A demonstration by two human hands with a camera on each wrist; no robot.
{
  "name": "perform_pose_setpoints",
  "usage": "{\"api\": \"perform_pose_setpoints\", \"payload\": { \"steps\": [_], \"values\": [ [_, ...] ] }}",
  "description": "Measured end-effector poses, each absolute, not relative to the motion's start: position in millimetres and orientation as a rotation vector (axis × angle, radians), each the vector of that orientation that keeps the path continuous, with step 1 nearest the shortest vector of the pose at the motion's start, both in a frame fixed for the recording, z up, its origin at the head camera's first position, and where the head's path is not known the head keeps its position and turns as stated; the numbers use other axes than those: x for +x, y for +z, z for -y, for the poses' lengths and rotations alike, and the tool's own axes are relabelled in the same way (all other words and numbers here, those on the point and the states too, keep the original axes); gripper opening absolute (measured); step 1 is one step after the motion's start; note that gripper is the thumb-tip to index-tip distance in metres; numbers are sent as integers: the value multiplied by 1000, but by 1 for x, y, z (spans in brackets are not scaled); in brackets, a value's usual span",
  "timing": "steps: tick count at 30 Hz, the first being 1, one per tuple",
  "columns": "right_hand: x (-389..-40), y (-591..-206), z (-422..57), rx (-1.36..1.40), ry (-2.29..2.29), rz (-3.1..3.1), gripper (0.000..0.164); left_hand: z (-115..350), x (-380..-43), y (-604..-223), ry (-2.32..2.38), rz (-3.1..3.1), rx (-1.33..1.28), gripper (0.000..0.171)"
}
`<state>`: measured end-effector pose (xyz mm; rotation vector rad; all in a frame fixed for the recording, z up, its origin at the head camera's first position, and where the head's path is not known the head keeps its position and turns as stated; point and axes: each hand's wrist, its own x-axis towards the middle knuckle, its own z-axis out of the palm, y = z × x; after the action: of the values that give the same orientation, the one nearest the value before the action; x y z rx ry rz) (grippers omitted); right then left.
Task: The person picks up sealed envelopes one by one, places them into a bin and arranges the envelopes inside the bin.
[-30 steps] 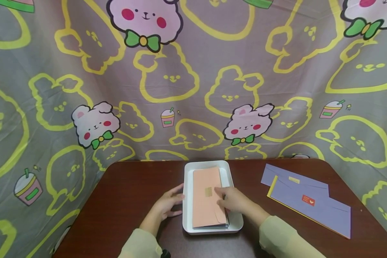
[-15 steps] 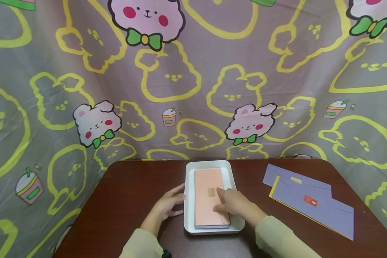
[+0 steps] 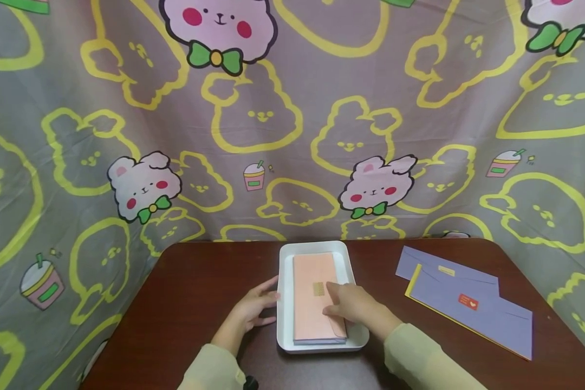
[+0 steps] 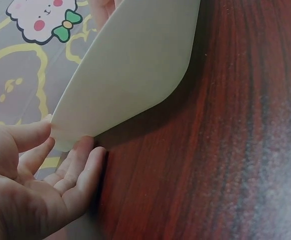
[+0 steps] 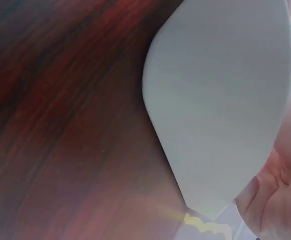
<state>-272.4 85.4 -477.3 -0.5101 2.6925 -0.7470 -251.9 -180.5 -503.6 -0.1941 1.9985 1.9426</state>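
A pink envelope (image 3: 313,325) with a gold sticker lies on top of a stack of envelopes inside a white tray (image 3: 286,260). My right hand (image 3: 355,305) reaches over the tray's right rim. Its index finger and thumb tips rest on the pink envelope, near the sticker. In the right wrist view, part of my right hand (image 5: 280,195) shows beyond the tray wall (image 5: 220,100). At the tray's left side, my left hand (image 3: 251,307) touches the outer wall with spread fingers. The left wrist view shows its thumb against the rim and fingertips low on the wall.
Purple envelopes overlap on the right of the dark wooden table (image 3: 200,281); the front one (image 3: 487,314) has a red heart sticker and a yellow envelope edge beneath it. Another purple envelope (image 3: 419,259) lies behind. A patterned cloth (image 3: 292,135) hangs behind the table.
The pink envelope, slightly askew a second ago, has turned to line up with the stack under it. My right thumb has shifted a little left. The left hand stays against the tray.
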Motion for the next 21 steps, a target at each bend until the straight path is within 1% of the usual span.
{"api": "perform_pose_setpoints", "payload": {
  "steps": [8, 14, 18, 21],
  "values": [
    [-272, -470, -87, -459, -742, -2653, 64, 182, -252, -503, 1952, -1993, -194, 60],
    [-271, -462, -90, -453, -791, -2636, 64, 182, -252, -502, 1946, -2001, -188, 60],
    [-273, -457, -93, -493, -852, -2640, 60, 181, -252, -502, 1941, -2010, -179, 60],
    [-276, -455, -98, -585, -878, -2628, 55, 181, -252, -504, 1938, -2013, -182, 60]
  ]
}}
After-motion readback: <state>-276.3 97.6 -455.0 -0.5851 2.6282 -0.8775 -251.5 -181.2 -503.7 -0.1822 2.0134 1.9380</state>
